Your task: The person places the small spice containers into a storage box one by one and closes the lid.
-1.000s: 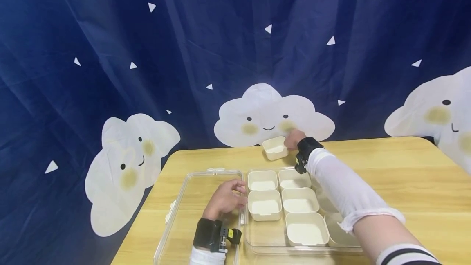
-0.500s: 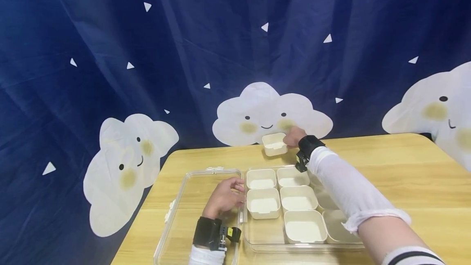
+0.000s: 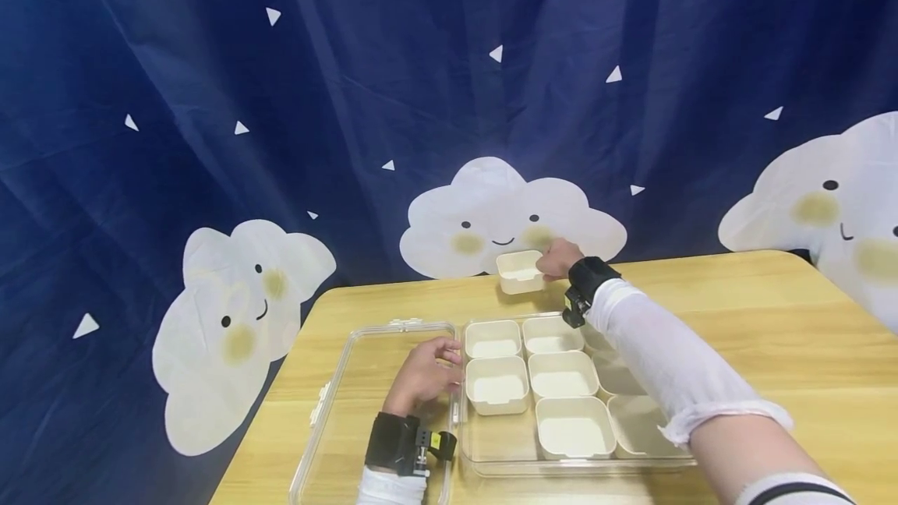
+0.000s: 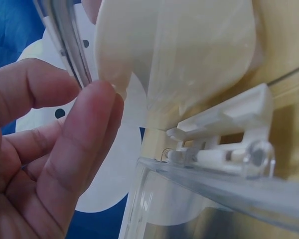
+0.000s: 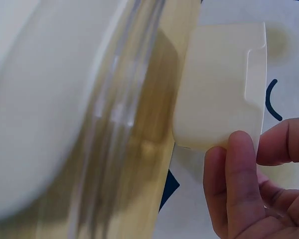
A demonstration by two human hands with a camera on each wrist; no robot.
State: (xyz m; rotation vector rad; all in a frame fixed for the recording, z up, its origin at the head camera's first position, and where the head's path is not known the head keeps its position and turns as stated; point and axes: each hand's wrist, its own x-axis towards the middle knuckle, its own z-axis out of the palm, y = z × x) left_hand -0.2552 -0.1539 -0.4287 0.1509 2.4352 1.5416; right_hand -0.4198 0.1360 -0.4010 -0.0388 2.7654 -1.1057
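Observation:
My right hand [image 3: 559,259] pinches the right-hand wall of a small cream square container [image 3: 520,274], near the table's far edge. In the right wrist view the thumb and fingertips hold the container [image 5: 217,84] by its rim. My left hand [image 3: 424,372] is at the left wall of a clear plastic box [image 3: 498,443]. The left wrist view shows its thumb and finger [image 4: 84,144] pinching the clear rim, beside a cream container [image 4: 189,40]. Several cream containers [image 3: 498,386] sit in rows inside the box; those at the right are partly hidden by my right forearm.
Left of the box its clear lid [image 3: 344,404] lies folded out on the wooden table [image 3: 786,318]. A white hinge [image 4: 224,129] joins the two. Behind the table hangs a blue curtain [image 3: 421,61] printed with clouds.
Both hands keep their holds. The cream container in my right hand tips slightly, so more of its front wall shows. The whole head view shifts a little left.

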